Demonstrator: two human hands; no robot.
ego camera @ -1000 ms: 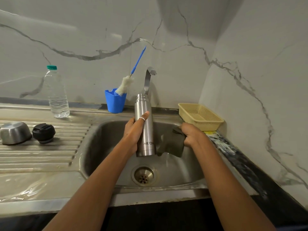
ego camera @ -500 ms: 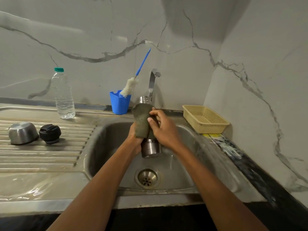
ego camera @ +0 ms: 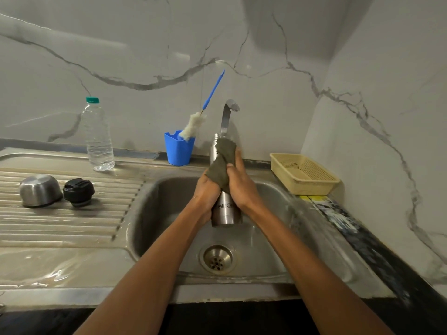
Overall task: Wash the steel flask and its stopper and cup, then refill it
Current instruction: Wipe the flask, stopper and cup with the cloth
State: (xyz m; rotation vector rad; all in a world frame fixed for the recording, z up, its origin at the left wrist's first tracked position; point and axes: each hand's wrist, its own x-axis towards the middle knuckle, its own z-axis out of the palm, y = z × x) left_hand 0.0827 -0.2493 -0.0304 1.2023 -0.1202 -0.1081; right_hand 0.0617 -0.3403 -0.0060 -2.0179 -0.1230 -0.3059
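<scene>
The steel flask (ego camera: 225,212) stands upright over the sink basin (ego camera: 271,238), its mouth open. My left hand (ego camera: 205,192) grips its body from the left. My right hand (ego camera: 240,187) presses a grey-green scrub cloth (ego camera: 222,163) around the flask's upper part, fingers curled over cloth and flask. The steel cup (ego camera: 40,190) lies upside down on the draining board, and the black stopper (ego camera: 78,191) sits just right of it.
The tap (ego camera: 228,114) rises behind the flask with no water running. A blue holder (ego camera: 179,149) with a bottle brush (ego camera: 196,123) stands left of it. A clear water bottle (ego camera: 98,136) stands at the back left, a beige basket (ego camera: 303,174) at the right. The drain (ego camera: 217,258) lies below.
My right hand brought the cloth from the right side of the sink onto the flask and now wraps it higher around the neck. The left hand keeps its hold.
</scene>
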